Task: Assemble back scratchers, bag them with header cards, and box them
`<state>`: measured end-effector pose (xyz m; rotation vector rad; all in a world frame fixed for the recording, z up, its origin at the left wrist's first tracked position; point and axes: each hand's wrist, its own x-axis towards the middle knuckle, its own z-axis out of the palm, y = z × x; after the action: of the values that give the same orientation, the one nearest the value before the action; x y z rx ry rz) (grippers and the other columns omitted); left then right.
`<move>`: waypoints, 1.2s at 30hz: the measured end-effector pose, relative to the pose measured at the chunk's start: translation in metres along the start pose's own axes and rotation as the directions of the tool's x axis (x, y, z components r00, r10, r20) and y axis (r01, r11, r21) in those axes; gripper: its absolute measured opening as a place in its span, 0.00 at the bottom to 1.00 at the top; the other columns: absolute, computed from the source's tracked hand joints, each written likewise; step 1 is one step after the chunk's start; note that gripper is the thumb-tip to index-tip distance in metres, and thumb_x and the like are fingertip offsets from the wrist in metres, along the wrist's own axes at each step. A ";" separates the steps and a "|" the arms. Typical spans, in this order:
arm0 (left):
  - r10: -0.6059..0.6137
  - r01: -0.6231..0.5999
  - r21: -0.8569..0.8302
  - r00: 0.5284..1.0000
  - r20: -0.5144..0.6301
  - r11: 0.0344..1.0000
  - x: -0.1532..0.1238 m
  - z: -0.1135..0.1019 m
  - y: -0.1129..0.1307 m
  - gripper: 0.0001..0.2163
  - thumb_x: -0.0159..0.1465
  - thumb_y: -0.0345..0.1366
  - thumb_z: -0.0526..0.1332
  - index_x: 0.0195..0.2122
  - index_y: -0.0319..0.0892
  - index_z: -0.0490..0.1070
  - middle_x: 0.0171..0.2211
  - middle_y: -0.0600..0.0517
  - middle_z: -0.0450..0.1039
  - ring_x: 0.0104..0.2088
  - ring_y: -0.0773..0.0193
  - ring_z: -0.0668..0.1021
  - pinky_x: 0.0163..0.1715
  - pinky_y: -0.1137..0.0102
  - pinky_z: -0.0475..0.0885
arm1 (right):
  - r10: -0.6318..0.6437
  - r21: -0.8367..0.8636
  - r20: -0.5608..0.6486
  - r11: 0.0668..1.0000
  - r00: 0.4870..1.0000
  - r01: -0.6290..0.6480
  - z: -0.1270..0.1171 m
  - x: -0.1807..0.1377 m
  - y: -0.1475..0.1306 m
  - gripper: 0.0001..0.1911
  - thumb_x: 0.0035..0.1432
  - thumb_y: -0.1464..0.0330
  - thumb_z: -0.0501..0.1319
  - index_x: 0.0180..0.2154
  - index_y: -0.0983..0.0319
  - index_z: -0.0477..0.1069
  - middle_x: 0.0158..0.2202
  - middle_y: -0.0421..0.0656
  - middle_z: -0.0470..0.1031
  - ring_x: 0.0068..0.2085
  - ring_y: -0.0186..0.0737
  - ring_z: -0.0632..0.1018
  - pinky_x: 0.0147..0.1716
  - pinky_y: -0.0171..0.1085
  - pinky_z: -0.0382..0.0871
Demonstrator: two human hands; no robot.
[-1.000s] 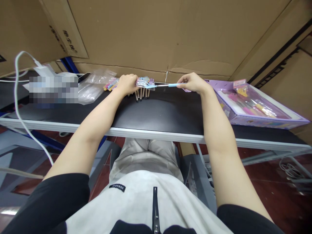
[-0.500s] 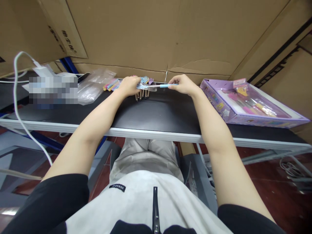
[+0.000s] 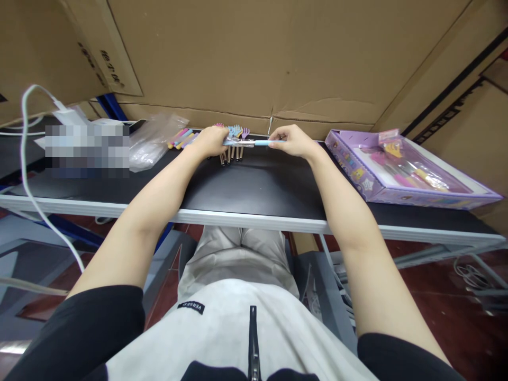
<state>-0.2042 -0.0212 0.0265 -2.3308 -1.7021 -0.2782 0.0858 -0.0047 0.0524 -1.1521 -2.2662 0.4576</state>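
My right hand (image 3: 292,141) pinches the light-blue handle of a back scratcher (image 3: 261,143), which lies level across the middle, its metal shaft pointing left. Around the shaft is a clear plastic bag (image 3: 249,143), gripped at its left side by my left hand (image 3: 212,142). The scratcher's head is hidden by that hand. Just behind and below lie several more back scratchers (image 3: 236,130) with blue, pink and purple claw heads and metal shafts. Colourful handles (image 3: 182,138) stick out left of my left hand.
A heap of clear plastic bags (image 3: 153,145) lies on the black tabletop (image 3: 254,185) at left, near a white cable (image 3: 26,143). On the right stands a purple display box (image 3: 373,185) with bagged scratchers (image 3: 413,172) inside. Cardboard (image 3: 238,58) walls the back edge.
The back scratcher's handle has shifted slightly left, and its shaft now sits further inside the bag. My right hand has moved a little left along with it. The left hand stays put.
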 end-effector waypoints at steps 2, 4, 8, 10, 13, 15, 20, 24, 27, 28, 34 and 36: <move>0.008 -0.008 -0.008 1.000 0.005 1.000 0.001 0.001 -0.001 0.17 0.65 0.31 0.59 0.53 0.36 0.79 0.50 0.36 0.82 0.53 0.41 0.82 0.54 0.55 0.75 | 0.005 0.024 0.024 1.000 1.000 -0.006 -0.001 -0.002 -0.003 0.12 0.53 0.60 0.77 0.34 0.60 0.81 0.32 0.43 0.78 0.38 0.43 0.76 0.42 0.43 0.73; 0.025 -0.025 -0.023 1.000 -0.006 0.999 0.001 0.001 -0.003 0.15 0.65 0.32 0.59 0.51 0.38 0.80 0.48 0.38 0.83 0.51 0.44 0.82 0.52 0.58 0.75 | 0.005 0.051 0.038 0.999 0.999 -0.007 -0.001 -0.003 -0.006 0.13 0.52 0.60 0.78 0.33 0.59 0.80 0.30 0.42 0.76 0.38 0.43 0.75 0.41 0.43 0.72; 0.090 -0.094 -0.064 0.994 -0.065 0.993 0.001 0.002 0.000 0.12 0.66 0.34 0.60 0.47 0.42 0.79 0.45 0.41 0.83 0.49 0.46 0.82 0.49 0.61 0.75 | -0.022 0.057 0.017 0.998 1.000 0.021 -0.001 -0.005 -0.014 0.15 0.50 0.58 0.79 0.33 0.58 0.80 0.30 0.42 0.76 0.38 0.44 0.75 0.40 0.42 0.73; 0.114 -0.120 -0.067 0.990 -0.081 0.991 0.001 0.001 0.006 0.12 0.66 0.35 0.60 0.48 0.42 0.79 0.45 0.41 0.83 0.50 0.46 0.82 0.50 0.60 0.75 | -0.031 0.038 0.003 0.999 1.000 0.031 0.001 -0.005 -0.018 0.14 0.50 0.59 0.79 0.33 0.59 0.80 0.31 0.43 0.77 0.39 0.44 0.76 0.42 0.42 0.73; 0.143 -0.149 -0.059 0.984 -0.103 0.987 0.000 0.001 0.018 0.13 0.66 0.34 0.60 0.49 0.41 0.79 0.45 0.39 0.82 0.51 0.44 0.82 0.50 0.59 0.75 | -0.036 0.015 -0.011 0.999 0.999 0.036 0.007 -0.005 -0.022 0.12 0.52 0.62 0.77 0.33 0.61 0.80 0.33 0.44 0.79 0.40 0.44 0.77 0.44 0.42 0.72; 0.159 -0.167 -0.056 0.980 -0.118 0.984 -0.001 0.001 0.025 0.13 0.66 0.33 0.60 0.50 0.40 0.78 0.46 0.38 0.82 0.52 0.43 0.81 0.51 0.58 0.74 | -0.041 0.018 -0.009 0.999 0.999 0.041 0.011 -0.005 -0.024 0.11 0.53 0.63 0.76 0.34 0.62 0.80 0.34 0.44 0.80 0.40 0.44 0.77 0.44 0.42 0.71; 0.158 -0.171 -0.065 0.972 -0.175 0.983 -0.007 -0.006 0.031 0.18 0.66 0.36 0.64 0.56 0.38 0.75 0.53 0.35 0.80 0.59 0.36 0.77 0.63 0.45 0.67 | -0.069 0.045 -0.037 0.996 0.997 0.071 0.017 -0.002 -0.023 0.12 0.55 0.61 0.75 0.36 0.62 0.80 0.35 0.44 0.80 0.41 0.44 0.77 0.46 0.42 0.71; 0.110 -0.133 -0.076 0.962 -0.250 0.988 -0.013 -0.017 0.019 0.30 0.64 0.38 0.69 0.67 0.40 0.67 0.64 0.34 0.74 0.68 0.33 0.69 0.71 0.35 0.51 | -0.046 0.061 -0.076 0.997 0.996 0.051 0.013 -0.001 -0.018 0.15 0.56 0.57 0.76 0.36 0.60 0.79 0.37 0.45 0.78 0.43 0.46 0.77 0.47 0.44 0.74; 0.026 -0.051 -0.093 0.968 -0.248 0.994 -0.016 -0.023 0.004 0.30 0.66 0.35 0.65 0.69 0.42 0.65 0.68 0.36 0.70 0.70 0.35 0.66 0.72 0.33 0.45 | -0.021 0.066 -0.083 0.997 0.996 0.026 0.009 0.001 -0.011 0.15 0.56 0.58 0.76 0.36 0.60 0.78 0.36 0.46 0.77 0.42 0.46 0.76 0.47 0.46 0.75; -0.007 -0.017 -0.099 0.969 -0.245 0.995 -0.017 -0.023 -0.001 0.29 0.67 0.35 0.63 0.70 0.43 0.65 0.68 0.37 0.70 0.71 0.36 0.66 0.73 0.33 0.44 | -0.015 0.066 -0.086 0.998 0.996 0.021 0.009 0.002 -0.008 0.15 0.56 0.58 0.77 0.36 0.60 0.78 0.36 0.46 0.76 0.41 0.46 0.76 0.47 0.46 0.75; -0.105 0.079 -0.126 0.971 -0.217 0.989 -0.012 -0.014 -0.019 0.25 0.69 0.31 0.55 0.67 0.43 0.71 0.60 0.40 0.77 0.68 0.38 0.70 0.71 0.31 0.47 | 0.012 0.075 -0.091 0.997 0.996 -0.005 0.008 0.005 0.004 0.17 0.55 0.56 0.77 0.35 0.59 0.77 0.33 0.44 0.75 0.39 0.45 0.76 0.44 0.45 0.75; -0.089 0.065 -0.124 0.977 -0.194 0.990 -0.009 -0.008 -0.021 0.23 0.67 0.29 0.55 0.63 0.42 0.75 0.57 0.37 0.78 0.65 0.38 0.74 0.70 0.33 0.53 | 0.021 0.079 -0.089 0.997 0.996 -0.014 0.009 0.005 0.005 0.18 0.55 0.55 0.77 0.34 0.60 0.76 0.33 0.44 0.75 0.38 0.44 0.76 0.42 0.45 0.75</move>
<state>-0.2266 -0.0255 0.0332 -2.2312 -1.7211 -0.6205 0.0809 0.0019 0.0446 -1.1320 -2.1436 0.4871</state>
